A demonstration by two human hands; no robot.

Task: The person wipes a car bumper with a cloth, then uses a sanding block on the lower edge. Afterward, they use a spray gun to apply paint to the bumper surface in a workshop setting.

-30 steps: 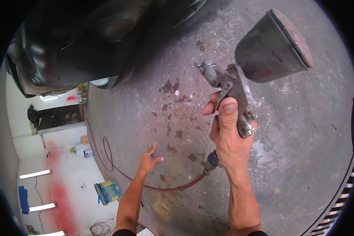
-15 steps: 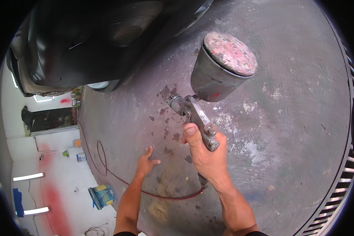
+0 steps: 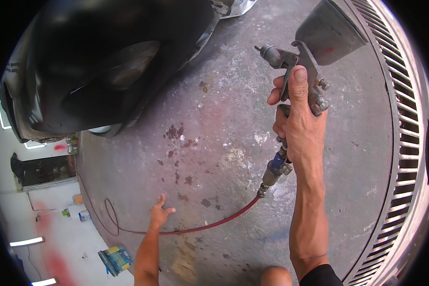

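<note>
My right hand [image 3: 304, 112] is wrapped round the handle of a metal spray gun [image 3: 302, 66], raised at the upper right. Its thumb lies along the back of the gun and its fingers are at the trigger. A grey paint cup [image 3: 331, 33] sits on top, tilted, and its upper part runs out of view. The nozzle faces left, toward a black car bumper [image 3: 95, 62]. Below the handle, a fitting joins a red air hose [image 3: 224, 220]. My left hand [image 3: 160, 213] hangs empty over the floor near the hose, fingers apart.
The hose loops across the stained concrete floor [image 3: 214, 157] toward the left wall. A blue and yellow bucket [image 3: 115, 260] stands by that wall at the lower left. Along the right edge runs a slatted metal grate [image 3: 403, 157]. Masking paper [image 3: 238, 7] shows beside the bumper.
My right hand has carried the spray gun up and to the right, turning it so the fitting and hose end show. My left hand appears slightly lower and further left, still open.
</note>
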